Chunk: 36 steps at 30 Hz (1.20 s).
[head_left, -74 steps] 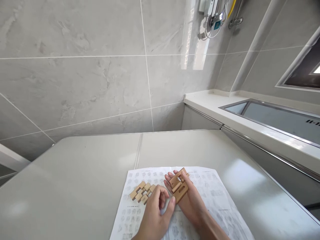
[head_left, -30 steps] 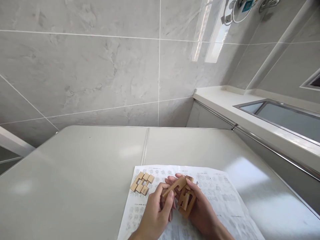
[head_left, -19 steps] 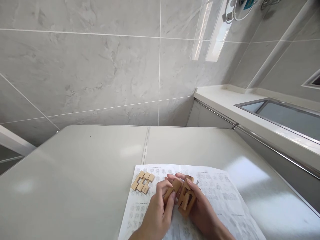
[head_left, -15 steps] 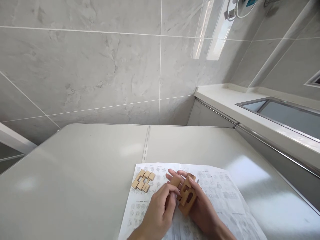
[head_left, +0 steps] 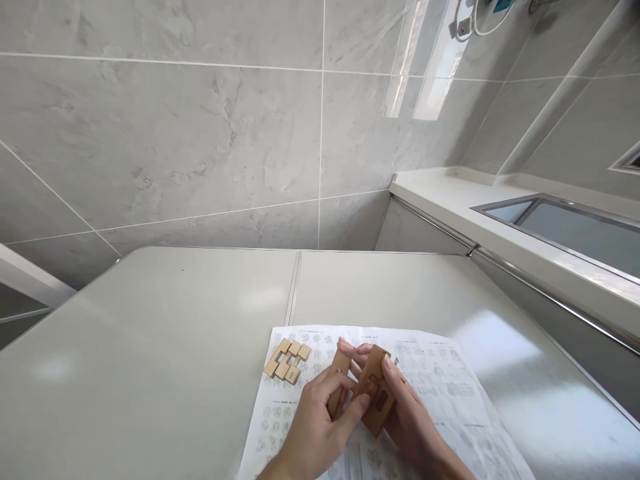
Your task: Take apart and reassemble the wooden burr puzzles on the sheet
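Observation:
My right hand (head_left: pixel 413 427) cradles a partly built wooden puzzle block (head_left: pixel 376 400) with notches cut in its face, fingers curled round its far side. My left hand (head_left: pixel 315 427) pinches a separate notched wooden stick (head_left: pixel 339 383) and holds it against the left side of that block. Both hands hover just above a printed instruction sheet (head_left: pixel 440 393) lying on the pale grey table (head_left: pixel 150 347). A small cluster of loose wooden puzzle pieces (head_left: pixel 287 359) lies on the sheet's upper left corner, a short way left of my hands.
A grey tiled wall (head_left: pixel 200 133) rises behind the table. To the right runs a white counter (head_left: pixel 450 197) with a steel-rimmed sink (head_left: pixel 575 230). A seam (head_left: pixel 294 287) splits the tabletop down the middle.
My left hand picked a wooden stick from beside the loose pieces and brought it to the block in my right hand. The block has been turned more upright. The view tilted down slightly.

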### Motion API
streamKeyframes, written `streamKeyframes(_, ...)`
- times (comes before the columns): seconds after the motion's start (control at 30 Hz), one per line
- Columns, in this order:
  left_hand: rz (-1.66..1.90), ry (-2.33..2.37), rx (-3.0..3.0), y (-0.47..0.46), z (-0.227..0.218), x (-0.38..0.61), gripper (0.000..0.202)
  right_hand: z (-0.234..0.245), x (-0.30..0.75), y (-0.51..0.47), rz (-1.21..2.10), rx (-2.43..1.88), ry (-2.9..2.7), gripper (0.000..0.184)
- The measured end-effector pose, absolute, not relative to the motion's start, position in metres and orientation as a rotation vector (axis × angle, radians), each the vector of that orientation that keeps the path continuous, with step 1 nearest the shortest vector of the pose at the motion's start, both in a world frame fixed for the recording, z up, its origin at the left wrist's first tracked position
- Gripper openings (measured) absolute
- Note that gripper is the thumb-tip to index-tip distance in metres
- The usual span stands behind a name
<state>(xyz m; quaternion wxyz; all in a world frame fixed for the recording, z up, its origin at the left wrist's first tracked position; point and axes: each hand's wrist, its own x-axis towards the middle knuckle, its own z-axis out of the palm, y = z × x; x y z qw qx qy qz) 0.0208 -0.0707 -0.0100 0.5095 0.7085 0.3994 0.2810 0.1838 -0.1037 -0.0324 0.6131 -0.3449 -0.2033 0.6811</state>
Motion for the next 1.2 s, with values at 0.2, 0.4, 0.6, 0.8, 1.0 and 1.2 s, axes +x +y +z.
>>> streamKeyframes(0.2, 0.701, 0.969, 1.523, -0.070, -0.008, 0.020, 0.046, -0.026, 0.197, -0.098, 1.561, -0.814, -0.375, 0.043)
streamKeyframes(0.4, 0.687, 0.941, 1.517, -0.072, -0.011, 0.020, 0.042, -0.023, 0.210, -0.094, 1.462, -0.886, -0.143, 0.030)
streamKeyframes(0.6, 0.706, 0.918, 1.652, -0.073, -0.014, 0.020, 0.040, -0.020, 0.210, -0.090, 1.570, -0.887, -0.154, 0.022)
streamKeyframes(0.8, 0.697, 0.930, 1.734, -0.075, -0.016, 0.021, 0.040, -0.014, 0.208, -0.093, 1.592, -0.963, -0.329, 0.023)
streamKeyframes(1.0, 0.767, 0.985, 1.718, -0.074, -0.015, 0.020, 0.043, -0.016, 0.210, -0.095, 1.645, -0.962, -0.502, 0.029)
streamKeyframes(1.2, 0.784, 0.984, 1.771, -0.075, -0.018, 0.017, 0.040, -0.014, 0.209, -0.097, 1.636, -1.032, -0.581, 0.031)
